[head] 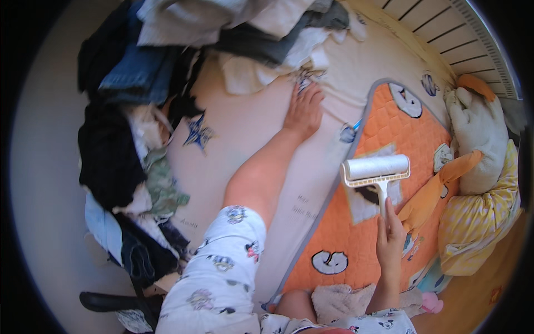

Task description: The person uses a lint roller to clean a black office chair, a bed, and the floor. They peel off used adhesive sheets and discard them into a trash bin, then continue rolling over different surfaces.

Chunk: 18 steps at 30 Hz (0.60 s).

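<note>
My right hand is closed around the handle of a white lint roller, held with its roll upward over an orange quilted mat with penguin faces and a grey border. My left hand is out of view. Before me, my bare leg in white cartoon-print shorts stretches over a pale patterned bedsheet. The foot rests on the sheet near the heaped clothes, left of the mat. My other knee is bent at the bottom edge.
Heaped clothes, with blue jeans among them, line the left side and top. A plush toy and yellow checked cloth lie at the right. A slatted rail runs along the top right. A fluffy cloth lies near my knee.
</note>
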Each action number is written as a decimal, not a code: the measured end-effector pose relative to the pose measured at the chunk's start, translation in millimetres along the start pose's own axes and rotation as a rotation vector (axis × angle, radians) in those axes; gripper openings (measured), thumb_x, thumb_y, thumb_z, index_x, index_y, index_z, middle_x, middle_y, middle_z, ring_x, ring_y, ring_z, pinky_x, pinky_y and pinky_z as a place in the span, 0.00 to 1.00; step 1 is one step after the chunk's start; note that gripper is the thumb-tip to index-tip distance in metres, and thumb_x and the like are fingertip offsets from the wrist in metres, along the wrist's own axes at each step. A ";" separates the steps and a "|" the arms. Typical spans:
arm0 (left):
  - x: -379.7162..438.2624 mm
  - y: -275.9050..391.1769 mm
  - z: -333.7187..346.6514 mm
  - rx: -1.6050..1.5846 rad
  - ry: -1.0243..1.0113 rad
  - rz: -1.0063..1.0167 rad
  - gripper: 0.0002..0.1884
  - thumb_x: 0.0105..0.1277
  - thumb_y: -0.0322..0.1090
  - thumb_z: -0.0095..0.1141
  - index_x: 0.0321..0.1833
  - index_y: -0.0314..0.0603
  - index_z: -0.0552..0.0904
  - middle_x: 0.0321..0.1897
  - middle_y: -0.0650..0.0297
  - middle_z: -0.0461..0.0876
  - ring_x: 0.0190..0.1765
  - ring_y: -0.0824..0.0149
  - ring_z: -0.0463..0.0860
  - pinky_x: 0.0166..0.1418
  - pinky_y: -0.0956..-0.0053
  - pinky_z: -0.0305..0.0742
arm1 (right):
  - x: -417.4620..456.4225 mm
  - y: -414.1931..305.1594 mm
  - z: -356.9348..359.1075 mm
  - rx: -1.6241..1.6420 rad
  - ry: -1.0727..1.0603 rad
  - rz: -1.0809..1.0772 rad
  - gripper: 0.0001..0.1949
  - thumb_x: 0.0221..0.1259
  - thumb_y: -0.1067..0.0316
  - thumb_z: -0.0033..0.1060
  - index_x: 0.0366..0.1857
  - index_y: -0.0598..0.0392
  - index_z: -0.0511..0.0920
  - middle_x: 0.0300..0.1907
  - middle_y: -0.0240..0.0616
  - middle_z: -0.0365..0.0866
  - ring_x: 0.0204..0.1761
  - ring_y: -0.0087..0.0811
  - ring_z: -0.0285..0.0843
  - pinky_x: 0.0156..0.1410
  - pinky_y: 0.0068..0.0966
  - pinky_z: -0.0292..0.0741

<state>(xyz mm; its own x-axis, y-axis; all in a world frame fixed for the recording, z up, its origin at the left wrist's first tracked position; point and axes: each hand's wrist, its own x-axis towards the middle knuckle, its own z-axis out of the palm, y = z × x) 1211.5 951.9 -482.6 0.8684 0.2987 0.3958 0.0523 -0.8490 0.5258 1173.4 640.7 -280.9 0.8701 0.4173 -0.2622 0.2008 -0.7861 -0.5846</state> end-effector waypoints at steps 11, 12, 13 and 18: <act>-245.8 20.8 -158.7 0.308 -0.264 -0.518 0.39 0.60 0.43 0.52 0.74 0.41 0.55 0.76 0.55 0.49 0.78 0.54 0.46 0.75 0.42 0.30 | 111.5 -133.3 226.6 -0.017 -0.088 -0.592 0.24 0.59 0.73 0.53 0.62 0.53 0.70 0.31 0.58 0.78 0.33 0.58 0.77 0.39 0.46 0.73; -249.4 18.4 -159.1 0.326 -0.233 -0.466 0.39 0.60 0.45 0.51 0.74 0.40 0.55 0.76 0.56 0.49 0.78 0.55 0.46 0.75 0.42 0.31 | 143.9 -161.1 247.8 0.033 -0.022 -0.670 0.22 0.60 0.71 0.52 0.61 0.54 0.71 0.32 0.60 0.78 0.35 0.58 0.77 0.40 0.46 0.74; -254.3 16.0 -158.2 0.323 -0.247 -0.458 0.39 0.60 0.45 0.51 0.74 0.40 0.56 0.76 0.56 0.49 0.78 0.55 0.46 0.75 0.42 0.31 | 165.5 -191.1 263.8 0.093 0.087 -0.729 0.20 0.61 0.70 0.50 0.59 0.55 0.72 0.33 0.60 0.79 0.35 0.58 0.77 0.41 0.47 0.74; -260.5 10.5 -158.3 0.283 -0.271 -0.447 0.37 0.60 0.43 0.50 0.73 0.40 0.57 0.76 0.57 0.50 0.78 0.57 0.46 0.75 0.42 0.31 | 158.3 -217.8 279.4 0.053 -0.004 -0.547 0.21 0.62 0.70 0.48 0.61 0.54 0.70 0.34 0.59 0.79 0.38 0.59 0.76 0.44 0.49 0.72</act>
<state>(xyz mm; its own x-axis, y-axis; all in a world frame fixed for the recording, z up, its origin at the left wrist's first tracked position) 907.8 934.2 -461.1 0.8248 0.5637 -0.0440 0.5392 -0.7607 0.3615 1141.6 1005.3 -409.6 0.6436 0.7602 0.0884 0.6004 -0.4299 -0.6743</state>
